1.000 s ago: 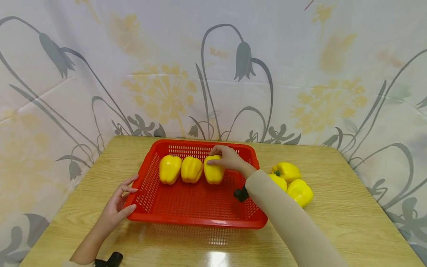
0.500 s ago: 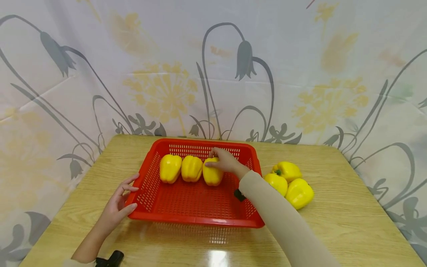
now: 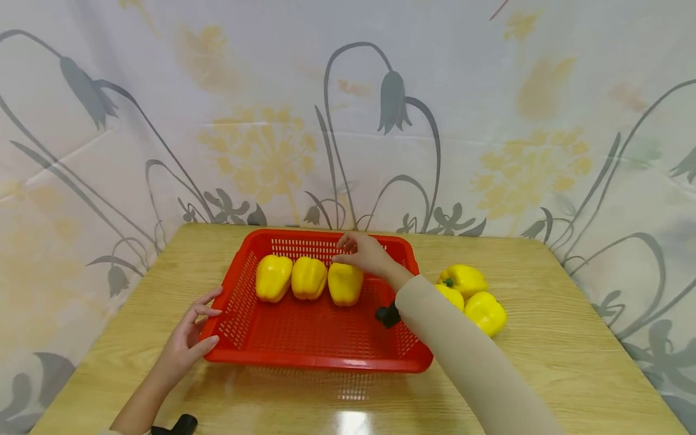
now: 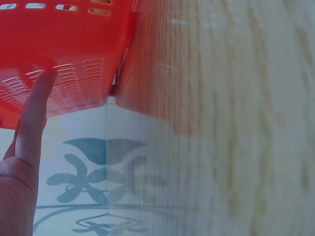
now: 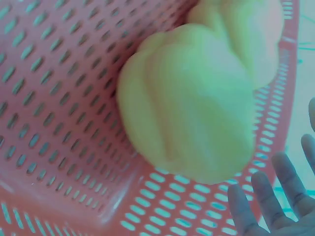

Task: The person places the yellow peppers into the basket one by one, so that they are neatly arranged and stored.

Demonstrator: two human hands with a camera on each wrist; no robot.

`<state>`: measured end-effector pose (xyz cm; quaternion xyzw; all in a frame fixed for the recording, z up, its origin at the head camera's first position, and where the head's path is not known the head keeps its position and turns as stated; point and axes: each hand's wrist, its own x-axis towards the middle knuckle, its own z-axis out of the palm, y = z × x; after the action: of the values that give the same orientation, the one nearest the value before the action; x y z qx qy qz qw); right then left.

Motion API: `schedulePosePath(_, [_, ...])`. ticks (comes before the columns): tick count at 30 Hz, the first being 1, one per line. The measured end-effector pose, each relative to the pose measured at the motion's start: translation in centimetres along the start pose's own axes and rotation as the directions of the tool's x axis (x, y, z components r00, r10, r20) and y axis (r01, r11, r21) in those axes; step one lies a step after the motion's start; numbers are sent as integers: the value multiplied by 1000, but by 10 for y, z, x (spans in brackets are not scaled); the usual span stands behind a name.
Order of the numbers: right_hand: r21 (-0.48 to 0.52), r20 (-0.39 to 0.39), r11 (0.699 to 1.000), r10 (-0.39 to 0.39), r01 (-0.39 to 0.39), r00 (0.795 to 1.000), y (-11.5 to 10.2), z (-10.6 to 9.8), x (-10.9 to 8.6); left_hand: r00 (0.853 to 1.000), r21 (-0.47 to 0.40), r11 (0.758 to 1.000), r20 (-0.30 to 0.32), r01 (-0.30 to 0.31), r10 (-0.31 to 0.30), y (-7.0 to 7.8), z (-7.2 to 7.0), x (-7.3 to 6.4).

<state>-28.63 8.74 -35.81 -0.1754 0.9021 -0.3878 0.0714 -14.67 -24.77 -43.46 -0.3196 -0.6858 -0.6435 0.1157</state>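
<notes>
A red plastic basket (image 3: 304,360) with slotted walls stands on the table. Inside it, along the far side, three yellow bell peppers form a row: a left one (image 3: 273,279), a middle one (image 3: 309,279) and a right one (image 3: 345,286). My right hand (image 3: 368,254) hovers over the right pepper, thumb above its top; in the right wrist view its spread fingers (image 5: 266,196) are off the pepper (image 5: 192,108). My left hand (image 3: 185,338) touches the basket's left side with fingers spread, and in the left wrist view a straight finger (image 4: 35,115) lies against the slotted wall.
Right of the basket, three more yellow bell peppers (image 3: 486,313) lie together on the wooden table (image 3: 565,362), one partly behind my right sleeve (image 3: 462,338). A flower-printed cloth (image 3: 348,121) hangs behind the table.
My right hand has set the right bell pepper down in the row, let go of it and lifted slightly. The left hand stays at the basket's side.
</notes>
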Motion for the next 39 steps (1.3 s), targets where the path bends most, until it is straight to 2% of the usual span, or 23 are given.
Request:
schedulePosePath(5, [14,-9,997,-69,69,998,-8,-9,-9,1000,4,1000,8,-19,19,0,0,0])
schedulePosePath(11, [35,4,990,-136,136,991,-21,-18,-20,1000,5,1000,-21,-20,20,-2,1,-3])
schedulePosePath(19, [65,-23,980,-186,187,982,-35,-29,-36,999,6,1000,-43,15,-14,-1,1,-4])
schedulePosePath(26, [70,-70,973,-217,222,974,-37,-42,-51,999,-2,1000,-33,17,-18,-1,1,-3])
schedulePosePath(30, [106,-89,966,-227,236,970,-36,-49,-59,999,-12,1000,-33,19,-19,-1,1,-3])
schedulePosePath(39, [112,-121,964,-229,242,966,-23,-65,-74,999,-15,1000,-32,28,-28,0,2,-3])
